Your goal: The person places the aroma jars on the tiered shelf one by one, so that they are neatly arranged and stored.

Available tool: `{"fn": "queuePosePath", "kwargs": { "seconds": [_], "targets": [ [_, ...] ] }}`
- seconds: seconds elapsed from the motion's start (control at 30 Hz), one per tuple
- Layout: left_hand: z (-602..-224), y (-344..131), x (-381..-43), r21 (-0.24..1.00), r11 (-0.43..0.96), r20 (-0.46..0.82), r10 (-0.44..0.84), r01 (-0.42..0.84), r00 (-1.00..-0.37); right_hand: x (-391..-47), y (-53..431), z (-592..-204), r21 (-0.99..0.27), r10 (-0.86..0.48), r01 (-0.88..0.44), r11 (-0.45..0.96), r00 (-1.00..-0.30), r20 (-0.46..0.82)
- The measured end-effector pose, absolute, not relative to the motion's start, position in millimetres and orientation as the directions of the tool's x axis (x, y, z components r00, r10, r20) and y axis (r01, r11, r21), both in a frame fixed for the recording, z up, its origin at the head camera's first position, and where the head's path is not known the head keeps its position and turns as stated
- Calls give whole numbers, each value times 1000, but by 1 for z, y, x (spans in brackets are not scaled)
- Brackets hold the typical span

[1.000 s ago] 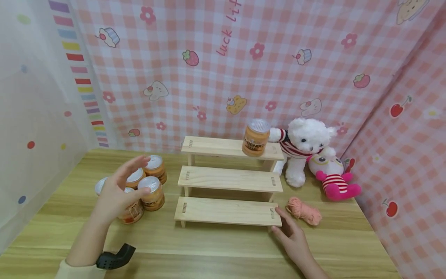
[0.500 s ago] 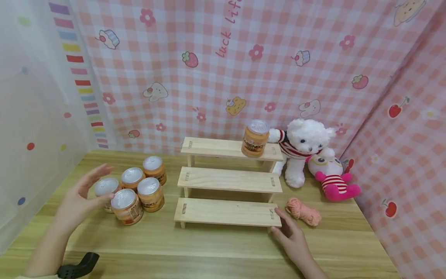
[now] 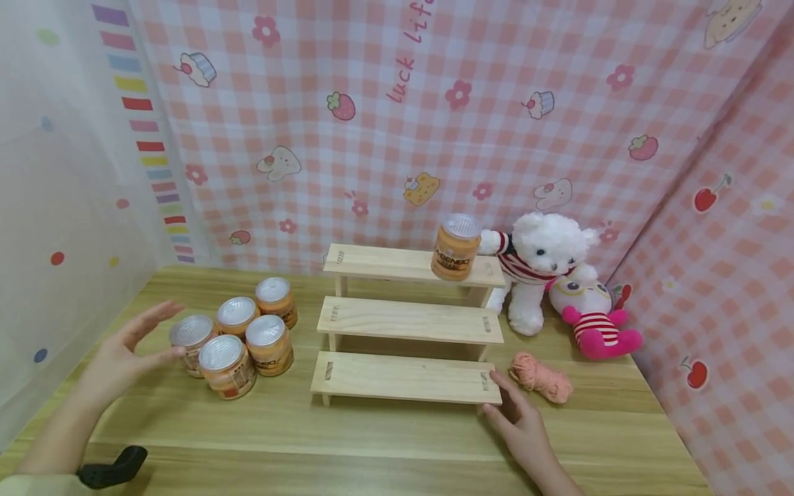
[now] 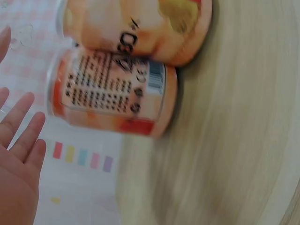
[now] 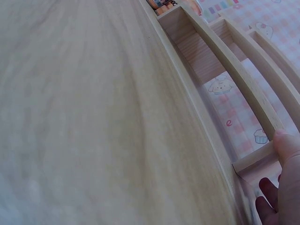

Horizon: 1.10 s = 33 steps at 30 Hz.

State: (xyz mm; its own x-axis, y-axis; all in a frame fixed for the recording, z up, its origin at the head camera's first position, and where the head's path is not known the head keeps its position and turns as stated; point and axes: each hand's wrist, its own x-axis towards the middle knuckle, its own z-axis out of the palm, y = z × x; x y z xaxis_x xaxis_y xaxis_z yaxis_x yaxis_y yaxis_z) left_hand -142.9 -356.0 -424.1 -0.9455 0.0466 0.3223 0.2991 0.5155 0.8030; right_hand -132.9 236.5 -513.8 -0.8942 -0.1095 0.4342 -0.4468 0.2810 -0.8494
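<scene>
On the left of the counter (image 3: 384,455), five cans (image 3: 226,355) stand clustered; another can (image 3: 456,251) stands on the top step of the rack (image 3: 409,320). Beside the cluster, the left hand (image 3: 118,360) has its grip spread wide, holding nothing. The right hand (image 3: 521,428) lightly holds the bottom step's right end. The cans look stiff, probably weighty if full, perhaps slippery; best held round the body, below the lid.
</scene>
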Motion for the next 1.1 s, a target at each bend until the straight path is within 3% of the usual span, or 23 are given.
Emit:
{"fn": "queuePosePath", "kwargs": {
  "seconds": [0.63,1.1],
  "targets": [
    [-439,-374,-160,836,524,84,165,160,-983,-131,237,-513,-845,-110,-454,282,-890,442],
    [-448,-371,-167,827,507,176,180,244,-968,-133,237,-515,-834,-111,-483,268,-875,471]
  ]
}}
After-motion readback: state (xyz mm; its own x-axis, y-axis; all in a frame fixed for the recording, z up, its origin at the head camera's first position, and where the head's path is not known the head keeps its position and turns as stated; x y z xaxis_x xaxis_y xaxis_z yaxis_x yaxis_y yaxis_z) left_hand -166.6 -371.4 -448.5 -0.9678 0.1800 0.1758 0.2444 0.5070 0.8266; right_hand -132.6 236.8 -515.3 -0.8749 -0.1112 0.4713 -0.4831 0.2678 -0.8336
